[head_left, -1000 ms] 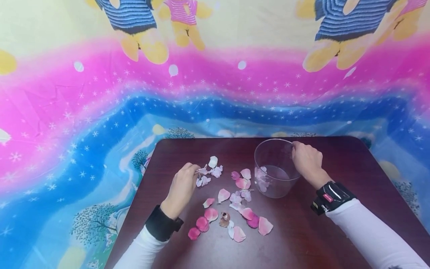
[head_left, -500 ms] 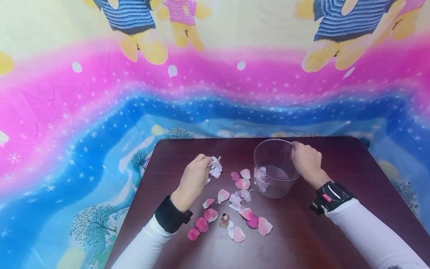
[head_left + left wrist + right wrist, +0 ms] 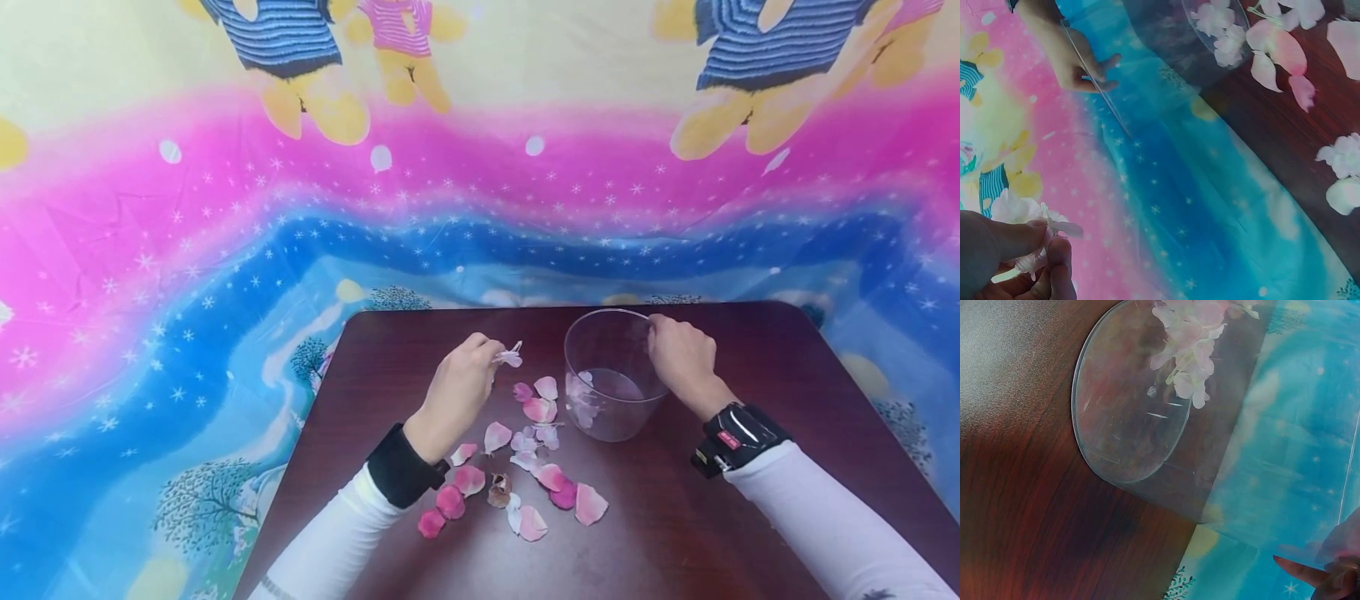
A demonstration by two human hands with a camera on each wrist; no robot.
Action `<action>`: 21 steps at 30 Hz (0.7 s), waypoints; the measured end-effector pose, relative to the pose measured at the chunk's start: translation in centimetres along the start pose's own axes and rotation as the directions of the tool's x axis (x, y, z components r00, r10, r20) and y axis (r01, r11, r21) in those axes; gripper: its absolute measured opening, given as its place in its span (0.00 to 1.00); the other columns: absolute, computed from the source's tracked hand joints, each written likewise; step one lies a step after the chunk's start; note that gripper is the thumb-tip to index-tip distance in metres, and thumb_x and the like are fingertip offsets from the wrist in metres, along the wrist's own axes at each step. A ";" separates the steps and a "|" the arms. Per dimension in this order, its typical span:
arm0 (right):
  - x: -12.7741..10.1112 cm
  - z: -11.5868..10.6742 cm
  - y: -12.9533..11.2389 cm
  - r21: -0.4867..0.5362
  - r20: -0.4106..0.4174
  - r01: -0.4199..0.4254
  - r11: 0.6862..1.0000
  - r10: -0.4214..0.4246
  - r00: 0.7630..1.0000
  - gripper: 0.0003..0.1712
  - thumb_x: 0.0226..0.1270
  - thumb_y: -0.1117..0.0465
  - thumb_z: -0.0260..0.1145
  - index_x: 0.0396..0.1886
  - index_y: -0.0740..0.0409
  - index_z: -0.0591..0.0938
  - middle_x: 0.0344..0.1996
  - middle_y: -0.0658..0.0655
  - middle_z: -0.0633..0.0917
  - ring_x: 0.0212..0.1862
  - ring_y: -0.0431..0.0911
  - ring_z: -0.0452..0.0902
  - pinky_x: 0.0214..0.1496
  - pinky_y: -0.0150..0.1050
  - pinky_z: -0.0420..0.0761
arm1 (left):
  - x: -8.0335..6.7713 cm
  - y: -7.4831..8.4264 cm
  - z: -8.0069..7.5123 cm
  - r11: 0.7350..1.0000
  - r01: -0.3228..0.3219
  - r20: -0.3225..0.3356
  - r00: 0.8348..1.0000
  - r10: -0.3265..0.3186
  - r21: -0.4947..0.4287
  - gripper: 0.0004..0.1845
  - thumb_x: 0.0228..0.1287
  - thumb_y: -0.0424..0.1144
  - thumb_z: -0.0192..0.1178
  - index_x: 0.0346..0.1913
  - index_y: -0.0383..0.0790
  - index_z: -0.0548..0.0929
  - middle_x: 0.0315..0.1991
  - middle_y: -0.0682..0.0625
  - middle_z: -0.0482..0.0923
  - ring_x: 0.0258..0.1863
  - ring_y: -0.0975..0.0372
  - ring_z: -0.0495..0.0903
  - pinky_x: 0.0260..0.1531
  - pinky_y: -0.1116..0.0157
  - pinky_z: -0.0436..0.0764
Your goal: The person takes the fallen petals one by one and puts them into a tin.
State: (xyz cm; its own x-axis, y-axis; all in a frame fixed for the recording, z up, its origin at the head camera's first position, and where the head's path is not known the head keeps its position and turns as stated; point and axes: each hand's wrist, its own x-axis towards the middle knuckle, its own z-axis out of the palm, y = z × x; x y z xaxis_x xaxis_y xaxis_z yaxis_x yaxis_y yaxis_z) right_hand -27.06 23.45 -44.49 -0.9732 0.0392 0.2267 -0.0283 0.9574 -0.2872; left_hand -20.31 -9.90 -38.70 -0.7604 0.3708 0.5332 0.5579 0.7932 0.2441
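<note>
We see the left hand [image 3: 459,390] raised just left of the clear cup [image 3: 611,375], its thumb and fingers [image 3: 1054,259] pinching a small bunch of pale petals [image 3: 510,357] lifted off the worktop [image 3: 697,517]. The right hand [image 3: 681,358] grips the cup's rim on its right side, fingers curled over the edge; we judge it steadies the light cup so it will not tip or slide. A few white petals [image 3: 581,400] already lie at the bottom of the cup. The loose pink and white petals [image 3: 525,467] lie scattered on the worktop to the left of the cup and in front of it, within easy reach of the free hand

The left wrist view shows the pinch up close, which the head view only hints at, and it catches the right hand on the rim from across the cup. The right wrist view shows the cup's base [image 3: 1132,406] flat on the wood with petals inside. Only the head view gives the whole spread and the bright printed cloth [image 3: 225,250] behind the cup
</note>
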 end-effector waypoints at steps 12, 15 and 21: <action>-0.1 0.0 0.0 -0.001 -0.001 -0.001 1.000 0.001 1.000 0.18 0.75 0.61 0.51 0.56 0.60 0.82 0.33 0.68 0.87 0.36 0.67 0.82 0.26 0.59 0.75 | 1.9 2.3 1.1 0.997 -0.060 0.072 0.995 0.063 -0.041 0.06 0.68 0.31 0.64 0.45 0.37 0.86 0.39 0.46 0.83 0.40 0.58 0.87 0.44 0.63 0.87; 0.0 0.0 0.0 -0.001 -0.005 -0.001 1.000 0.001 1.000 0.18 0.75 0.61 0.51 0.55 0.60 0.82 0.32 0.68 0.87 0.36 0.67 0.82 0.26 0.59 0.75 | 2.3 2.9 1.6 0.996 -0.071 0.089 0.993 0.076 -0.058 0.06 0.68 0.30 0.64 0.46 0.37 0.86 0.40 0.46 0.83 0.40 0.57 0.87 0.44 0.63 0.87; 0.1 0.1 0.1 -0.004 0.001 -0.009 1.000 0.009 1.000 0.18 0.75 0.61 0.51 0.55 0.59 0.82 0.32 0.67 0.87 0.36 0.67 0.83 0.26 0.59 0.75 | 3.3 4.2 2.6 0.995 -0.096 0.113 0.989 0.098 -0.025 0.05 0.71 0.35 0.62 0.44 0.40 0.87 0.37 0.48 0.82 0.35 0.58 0.85 0.41 0.63 0.85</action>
State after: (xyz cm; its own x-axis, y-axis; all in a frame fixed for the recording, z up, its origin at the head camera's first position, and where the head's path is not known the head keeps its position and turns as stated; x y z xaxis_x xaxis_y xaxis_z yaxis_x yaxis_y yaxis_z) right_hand -27.15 23.50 -44.61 -0.9736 0.0476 0.2231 -0.0186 0.9582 -0.2855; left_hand -21.35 -4.09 -38.01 -0.7347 0.4988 0.4598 0.6363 0.7416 0.2123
